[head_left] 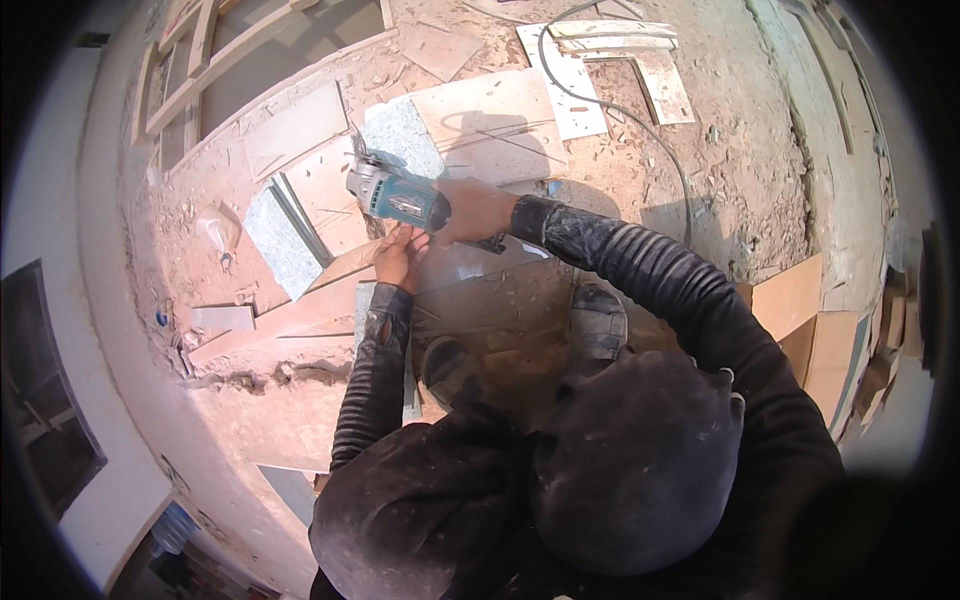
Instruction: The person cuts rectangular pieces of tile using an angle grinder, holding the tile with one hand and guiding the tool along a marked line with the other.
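A teal angle grinder point(405, 200) with a silver metal head lies across the middle of the view, its head toward the left. My right hand point(475, 212) is wrapped round its rear body. Just below the grinder, my left hand point(398, 258) has its fingers bent together; what they grip is hidden. Beneath and around the tool lie flat tile pieces. A speckled grey tile point(402, 138) sits beyond the grinder. Several narrow speckled tiles point(285, 240) lean together to the left of my left hand.
Wooden frames point(200, 75) stand at the far left. A black cable point(645, 125) curves over the dusty floor at the right, past white board pieces point(565, 90). Brown cardboard point(790, 295) lies at right. My shoes point(600, 322) and bent knees point(635, 460) are close below.
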### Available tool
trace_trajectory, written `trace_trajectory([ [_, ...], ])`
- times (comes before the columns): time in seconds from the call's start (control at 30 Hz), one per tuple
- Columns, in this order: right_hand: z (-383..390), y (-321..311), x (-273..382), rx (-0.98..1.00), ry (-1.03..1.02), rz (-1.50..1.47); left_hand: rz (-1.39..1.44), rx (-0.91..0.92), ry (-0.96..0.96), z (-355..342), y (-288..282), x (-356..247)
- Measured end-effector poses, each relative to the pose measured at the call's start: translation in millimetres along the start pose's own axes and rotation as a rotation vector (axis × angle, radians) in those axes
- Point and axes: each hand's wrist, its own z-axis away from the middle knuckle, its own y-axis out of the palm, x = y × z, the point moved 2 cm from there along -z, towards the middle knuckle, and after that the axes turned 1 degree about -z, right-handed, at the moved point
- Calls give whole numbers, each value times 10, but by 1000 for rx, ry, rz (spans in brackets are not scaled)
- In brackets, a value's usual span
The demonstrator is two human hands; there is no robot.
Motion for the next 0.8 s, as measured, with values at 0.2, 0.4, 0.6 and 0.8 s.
trace_trajectory([
  [0.2, 140, -8, -160, 10, -43, -57, -11, -6, 12, 31, 47, -2],
  [0.4, 507, -31, -315, -20, -25, -68, 14, 2, 6, 12, 17, 2],
  [0.6, 924, -119, -363, -20, 95, -20, 78, -18, -56, 91, 234, -45],
  [0.8, 1189, -204, -236, -7, 85, -104, 251, -7, 34, -57, 280, -10],
])
